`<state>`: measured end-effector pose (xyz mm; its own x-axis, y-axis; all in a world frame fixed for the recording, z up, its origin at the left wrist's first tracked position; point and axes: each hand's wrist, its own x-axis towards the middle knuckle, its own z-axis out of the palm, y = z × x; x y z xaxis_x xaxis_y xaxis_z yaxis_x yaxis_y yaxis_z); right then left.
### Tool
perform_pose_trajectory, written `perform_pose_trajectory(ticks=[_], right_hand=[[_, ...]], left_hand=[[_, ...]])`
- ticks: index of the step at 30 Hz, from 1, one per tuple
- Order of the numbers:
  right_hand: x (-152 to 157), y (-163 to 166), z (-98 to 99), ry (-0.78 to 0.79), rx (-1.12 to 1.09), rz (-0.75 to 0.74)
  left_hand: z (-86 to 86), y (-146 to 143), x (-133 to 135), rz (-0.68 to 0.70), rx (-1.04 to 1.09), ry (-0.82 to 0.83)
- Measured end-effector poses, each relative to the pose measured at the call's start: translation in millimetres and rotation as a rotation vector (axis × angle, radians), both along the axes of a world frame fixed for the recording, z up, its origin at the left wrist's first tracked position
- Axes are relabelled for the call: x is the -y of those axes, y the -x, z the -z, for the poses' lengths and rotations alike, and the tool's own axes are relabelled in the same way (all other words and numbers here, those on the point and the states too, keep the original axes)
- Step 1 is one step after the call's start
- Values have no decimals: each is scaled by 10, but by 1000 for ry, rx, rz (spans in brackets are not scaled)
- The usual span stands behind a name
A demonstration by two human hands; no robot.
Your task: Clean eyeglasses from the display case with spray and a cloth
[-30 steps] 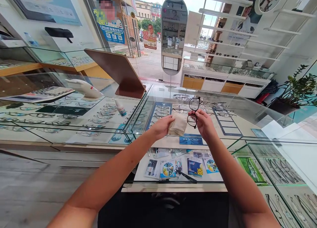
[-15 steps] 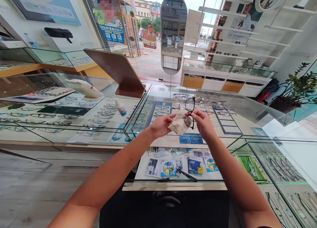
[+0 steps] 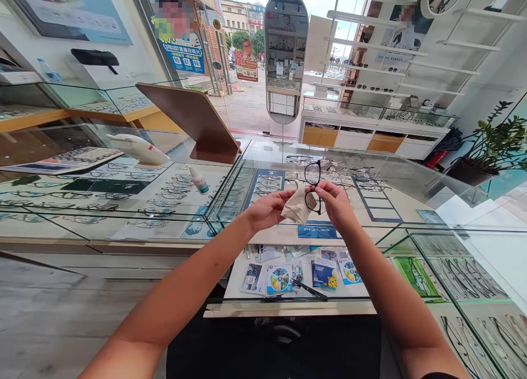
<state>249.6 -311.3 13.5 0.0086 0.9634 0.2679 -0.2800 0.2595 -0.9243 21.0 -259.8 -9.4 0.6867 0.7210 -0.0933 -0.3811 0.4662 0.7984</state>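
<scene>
A pair of black-framed eyeglasses (image 3: pixel 313 173) is held upright on its side above the glass counter, one lens over the other. My right hand (image 3: pixel 334 200) pinches it near the bridge. Closed on a beige cleaning cloth (image 3: pixel 295 207), my left hand (image 3: pixel 269 210) keeps it against the lower lens. The cloth hangs in folds and covers part of that lens. Some of my left fingertips are hidden behind the cloth.
Below the hands, the counter shows leaflets (image 3: pixel 280 280) and a black pen (image 3: pixel 309 290). To the left stand a small white bottle (image 3: pixel 198 180), a brown tilted board (image 3: pixel 185 115) and a white hand-shaped display (image 3: pixel 138 149). Eyeglass frames fill the glass cases (image 3: pixel 469 277).
The cloth and left fingers have shifted slightly on the lower lens. The eyeglasses remain in my right hand at nearly the same spot, and the view has moved a little.
</scene>
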Motion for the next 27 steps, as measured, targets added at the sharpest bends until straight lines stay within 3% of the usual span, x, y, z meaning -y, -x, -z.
perform_pose_trajectory(ticks=[13, 18, 27], right_hand=[[-10, 77, 59, 38, -60, 17], [0, 123, 83, 46, -71, 13], [29, 191, 105, 49, -60, 1]], left_hand=[[66, -112, 84, -62, 38, -183], [56, -166, 119, -127, -13, -199], [28, -283, 242, -207, -113, -379]])
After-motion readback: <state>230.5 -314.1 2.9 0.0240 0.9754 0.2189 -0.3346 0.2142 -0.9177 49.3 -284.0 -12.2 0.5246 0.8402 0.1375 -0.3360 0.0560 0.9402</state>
